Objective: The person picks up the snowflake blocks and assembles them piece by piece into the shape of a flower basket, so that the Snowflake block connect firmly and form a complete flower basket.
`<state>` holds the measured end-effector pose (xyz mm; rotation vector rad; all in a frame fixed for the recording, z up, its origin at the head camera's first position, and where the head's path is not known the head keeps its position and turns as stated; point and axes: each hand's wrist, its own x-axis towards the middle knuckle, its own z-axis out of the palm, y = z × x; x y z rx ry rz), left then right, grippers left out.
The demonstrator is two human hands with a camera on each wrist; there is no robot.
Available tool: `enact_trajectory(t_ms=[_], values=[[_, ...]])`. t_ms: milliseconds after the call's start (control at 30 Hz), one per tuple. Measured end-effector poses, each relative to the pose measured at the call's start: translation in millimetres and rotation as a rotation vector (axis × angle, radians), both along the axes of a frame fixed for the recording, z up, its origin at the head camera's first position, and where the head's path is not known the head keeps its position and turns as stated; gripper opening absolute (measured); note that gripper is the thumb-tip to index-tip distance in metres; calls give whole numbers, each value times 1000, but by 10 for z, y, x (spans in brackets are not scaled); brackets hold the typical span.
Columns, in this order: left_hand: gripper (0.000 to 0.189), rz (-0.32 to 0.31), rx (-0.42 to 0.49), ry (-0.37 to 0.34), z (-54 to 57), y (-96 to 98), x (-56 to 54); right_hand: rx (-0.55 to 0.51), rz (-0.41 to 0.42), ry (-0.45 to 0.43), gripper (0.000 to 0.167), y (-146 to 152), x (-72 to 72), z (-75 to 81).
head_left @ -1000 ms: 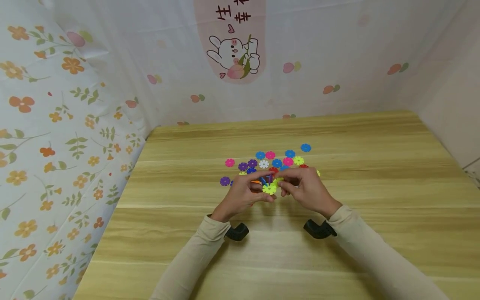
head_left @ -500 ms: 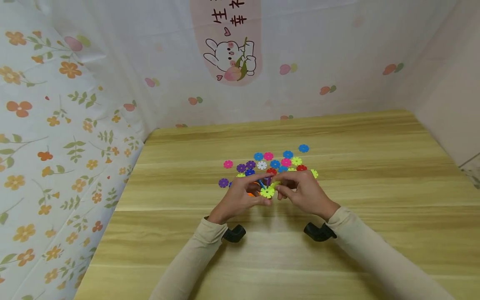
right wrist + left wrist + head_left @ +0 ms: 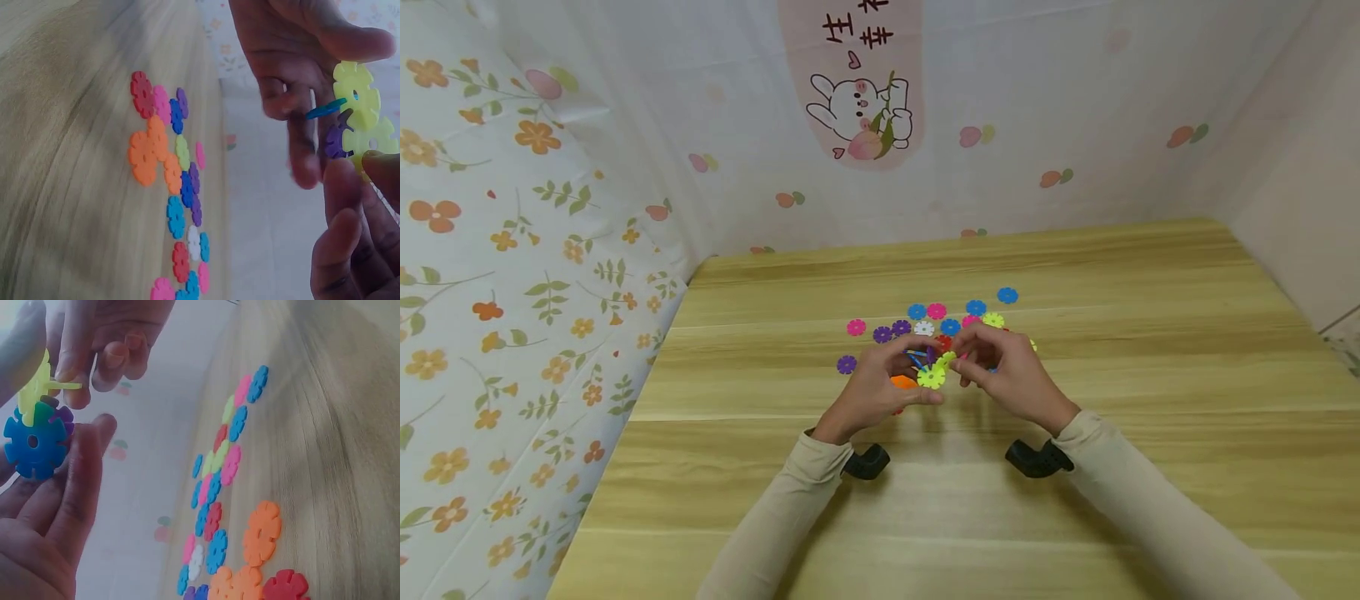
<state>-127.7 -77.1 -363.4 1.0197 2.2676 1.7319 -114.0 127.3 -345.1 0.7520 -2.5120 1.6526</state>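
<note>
My left hand [image 3: 876, 379] holds a small cluster of interlocking flower-shaped plastic discs in front of me, its thumb and fingers curled about it. In the left wrist view a blue disc [image 3: 34, 447] faces the camera, with a purple disc [image 3: 64, 419] behind its edge. A yellow-green disc [image 3: 357, 97] faces the right wrist camera near the left thumb. My right hand [image 3: 1011, 375] pinches a second yellow-green disc [image 3: 378, 134] between thumb and index finger, at the cluster's right side. The slots where the discs meet are partly hidden by fingers.
Loose flower discs in several colours lie on the wooden table [image 3: 1135, 350] beyond the hands, among them a white disc [image 3: 924, 328], a purple disc [image 3: 846, 364] and a blue disc [image 3: 1007, 295]. Orange discs [image 3: 262, 532] lie nearer. A printed curtain [image 3: 737, 125] hangs behind the table.
My right fingertips have drawn slightly up and apart from the left index finger. The cluster has turned a little, showing more of its blue discs. Both hands stay at the cluster.
</note>
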Motion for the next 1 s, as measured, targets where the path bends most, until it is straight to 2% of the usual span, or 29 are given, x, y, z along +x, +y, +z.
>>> enact_trajectory(t_ms=[167,267,400,467,633,767,1000], values=[[55,1,3,15,-8,10,-13,-2,-34,17,15,-13,-14,-31],[57,8,-18,60,-121,21,-66,-26,-36,35,15,-17,-42,-83],[60,10,-78,141,-286,28,-146,-33,-48,37,15,24,-136,-271],[60,6,-108,164,-312,28,-161,-12,-62,40,16,54,-180,-364],[59,3,-155,178,-319,21,-155,67,-68,71,16,100,-221,-430],[57,44,-194,187,-321,-11,-149,166,-43,87,14,145,-264,-421],[56,69,-215,220,-353,-84,-173,372,39,5,15,296,-382,-447]])
